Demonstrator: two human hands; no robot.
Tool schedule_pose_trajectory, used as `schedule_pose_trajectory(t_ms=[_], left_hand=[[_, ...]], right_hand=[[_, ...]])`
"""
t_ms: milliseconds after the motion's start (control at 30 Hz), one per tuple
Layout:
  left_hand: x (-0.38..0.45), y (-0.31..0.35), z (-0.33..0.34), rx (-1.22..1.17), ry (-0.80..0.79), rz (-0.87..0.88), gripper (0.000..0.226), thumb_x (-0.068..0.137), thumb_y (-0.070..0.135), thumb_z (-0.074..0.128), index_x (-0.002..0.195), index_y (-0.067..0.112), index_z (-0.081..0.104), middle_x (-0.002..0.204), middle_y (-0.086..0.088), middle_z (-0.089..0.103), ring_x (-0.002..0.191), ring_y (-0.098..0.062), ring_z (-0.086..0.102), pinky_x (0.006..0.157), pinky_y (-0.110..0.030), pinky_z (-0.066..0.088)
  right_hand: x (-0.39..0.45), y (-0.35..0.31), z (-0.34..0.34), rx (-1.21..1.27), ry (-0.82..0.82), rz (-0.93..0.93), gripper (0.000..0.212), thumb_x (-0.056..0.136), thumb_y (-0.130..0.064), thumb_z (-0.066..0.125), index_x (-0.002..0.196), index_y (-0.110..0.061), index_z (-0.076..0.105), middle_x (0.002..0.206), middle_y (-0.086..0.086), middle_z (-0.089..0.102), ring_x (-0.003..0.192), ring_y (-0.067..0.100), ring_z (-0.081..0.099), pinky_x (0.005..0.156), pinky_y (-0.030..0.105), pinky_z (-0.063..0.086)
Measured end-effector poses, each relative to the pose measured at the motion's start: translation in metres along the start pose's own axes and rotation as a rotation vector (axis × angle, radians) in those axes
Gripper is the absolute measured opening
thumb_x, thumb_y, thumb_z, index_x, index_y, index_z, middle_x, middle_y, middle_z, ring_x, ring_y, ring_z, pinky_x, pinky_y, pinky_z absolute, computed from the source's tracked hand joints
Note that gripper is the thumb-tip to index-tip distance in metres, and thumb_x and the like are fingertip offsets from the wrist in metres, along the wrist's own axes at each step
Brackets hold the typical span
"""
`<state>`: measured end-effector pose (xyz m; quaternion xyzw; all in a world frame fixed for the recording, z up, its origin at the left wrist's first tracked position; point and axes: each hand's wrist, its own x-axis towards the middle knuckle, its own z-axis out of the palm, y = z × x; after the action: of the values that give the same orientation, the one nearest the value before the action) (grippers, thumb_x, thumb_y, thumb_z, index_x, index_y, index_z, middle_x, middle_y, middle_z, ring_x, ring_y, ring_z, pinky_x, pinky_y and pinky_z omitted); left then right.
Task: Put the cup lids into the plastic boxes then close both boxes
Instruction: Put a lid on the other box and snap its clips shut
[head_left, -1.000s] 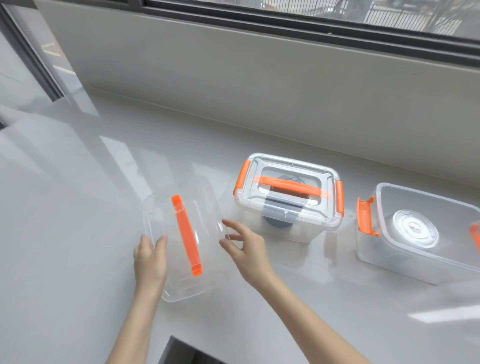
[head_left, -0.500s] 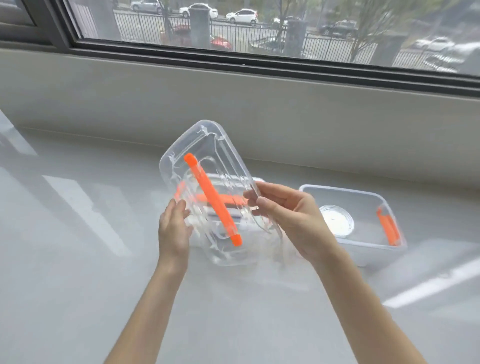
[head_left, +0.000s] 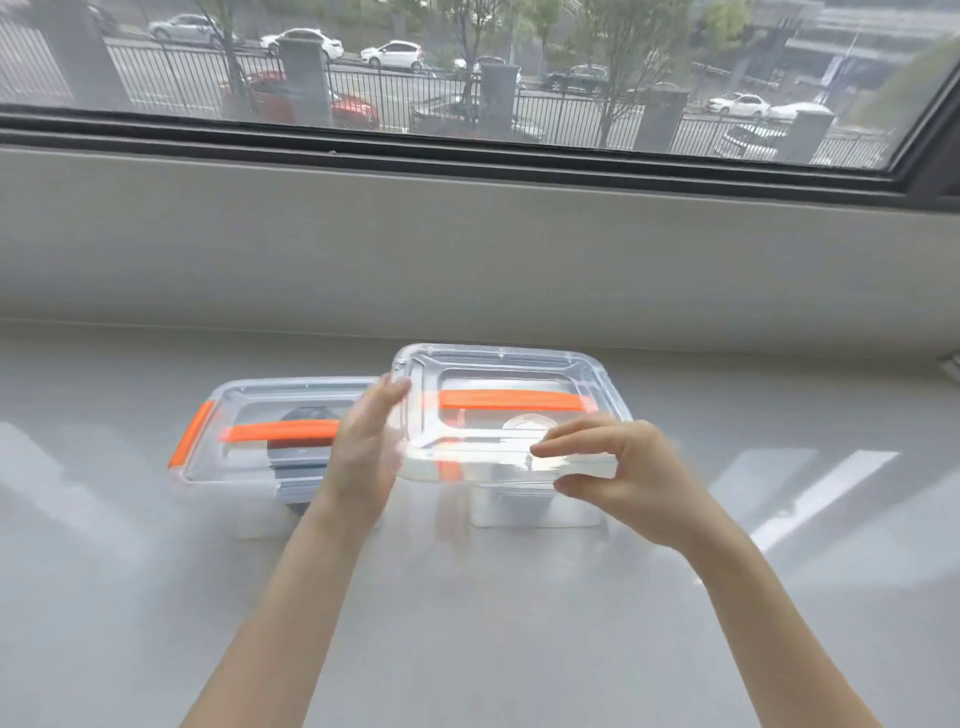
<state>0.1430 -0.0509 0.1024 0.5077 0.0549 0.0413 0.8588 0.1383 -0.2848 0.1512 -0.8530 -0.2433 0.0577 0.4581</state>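
Seating the clear box lid squarely on the right plastic box matters most now: I would line up its corners with the rim, lower it flat, then press down the orange latches. The right hand pinches the lid's near edge between thumb and curled fingers, narrowly spread. The left hand lies flat and spread against the lid's left end, steadying rather than gripping. A clear cup lid shows inside. The left plastic box, already covered, sits just beside it, toward the far edge of the countertop.
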Motion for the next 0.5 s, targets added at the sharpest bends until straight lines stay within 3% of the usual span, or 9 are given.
schedule_pose_trajectory(t_ms=[33, 100, 200, 267, 333, 433, 500], left_hand=[[0.004, -0.009, 0.004, 0.081, 0.026, 0.007, 0.02, 0.082, 0.019, 0.057, 0.1, 0.015, 0.064, 0.091, 0.003, 0.068, 0.083, -0.013, 0.064, 0.072, -0.026, 0.051], [0.012, -0.026, 0.014, 0.301, 0.113, 0.021, 0.019, 0.081, 0.008, 0.056, 0.095, 0.017, 0.066, 0.088, 0.003, 0.068, 0.081, -0.011, 0.063, 0.075, -0.024, 0.048], [0.023, -0.051, 0.02, 0.516, 0.185, 0.008, 0.021, 0.079, 0.012, 0.055, 0.097, 0.011, 0.065, 0.08, 0.002, 0.063, 0.074, -0.013, 0.057, 0.069, -0.025, 0.047], [0.031, -0.062, 0.022, 0.675, 0.218, 0.011, 0.022, 0.073, 0.022, 0.05, 0.085, 0.009, 0.063, 0.079, -0.004, 0.061, 0.076, -0.022, 0.056, 0.07, -0.034, 0.044], [0.039, -0.069, 0.025, 0.809, 0.222, 0.014, 0.013, 0.076, 0.019, 0.048, 0.069, 0.011, 0.053, 0.076, -0.005, 0.053, 0.079, -0.026, 0.049, 0.065, -0.031, 0.033], [0.048, -0.082, 0.023, 0.936, 0.233, 0.031, 0.014, 0.084, 0.01, 0.046, 0.077, 0.002, 0.056, 0.091, -0.012, 0.055, 0.093, -0.027, 0.049, 0.071, -0.027, 0.029], [0.05, -0.086, 0.023, 0.976, 0.24, 0.027, 0.019, 0.085, 0.01, 0.045, 0.082, -0.005, 0.056, 0.094, -0.018, 0.055, 0.091, -0.027, 0.049, 0.066, -0.025, 0.024]], right_hand=[[0.001, 0.01, 0.0, -0.02, 0.007, 0.016, 0.036, 0.07, 0.006, 0.07, 0.09, -0.024, 0.074, 0.096, -0.019, 0.066, 0.098, -0.006, 0.058, 0.083, 0.002, 0.039], [0.004, 0.032, -0.002, -0.056, 0.021, 0.049, 0.035, 0.07, 0.007, 0.069, 0.09, -0.021, 0.074, 0.095, -0.019, 0.064, 0.097, -0.009, 0.056, 0.082, 0.0, 0.038], [0.011, 0.061, -0.002, -0.102, 0.015, 0.076, 0.035, 0.07, 0.007, 0.069, 0.091, -0.02, 0.074, 0.093, -0.017, 0.064, 0.091, -0.018, 0.054, 0.08, -0.003, 0.035], [0.015, 0.076, -0.001, -0.106, 0.007, 0.101, 0.034, 0.07, 0.007, 0.069, 0.091, -0.019, 0.074, 0.092, -0.016, 0.064, 0.089, -0.021, 0.052, 0.078, -0.004, 0.034], [0.018, 0.089, -0.001, -0.098, 0.006, 0.128, 0.034, 0.069, 0.008, 0.068, 0.089, -0.019, 0.075, 0.092, -0.018, 0.062, 0.089, -0.022, 0.052, 0.077, -0.005, 0.033], [0.021, 0.102, -0.001, -0.089, 0.002, 0.144, 0.035, 0.069, 0.007, 0.069, 0.086, -0.023, 0.075, 0.092, -0.017, 0.063, 0.089, -0.022, 0.052, 0.077, -0.004, 0.034], [0.023, 0.106, -0.001, -0.073, -0.001, 0.157, 0.037, 0.068, 0.006, 0.069, 0.082, -0.028, 0.073, 0.093, -0.015, 0.065, 0.089, -0.019, 0.054, 0.077, -0.004, 0.034]])
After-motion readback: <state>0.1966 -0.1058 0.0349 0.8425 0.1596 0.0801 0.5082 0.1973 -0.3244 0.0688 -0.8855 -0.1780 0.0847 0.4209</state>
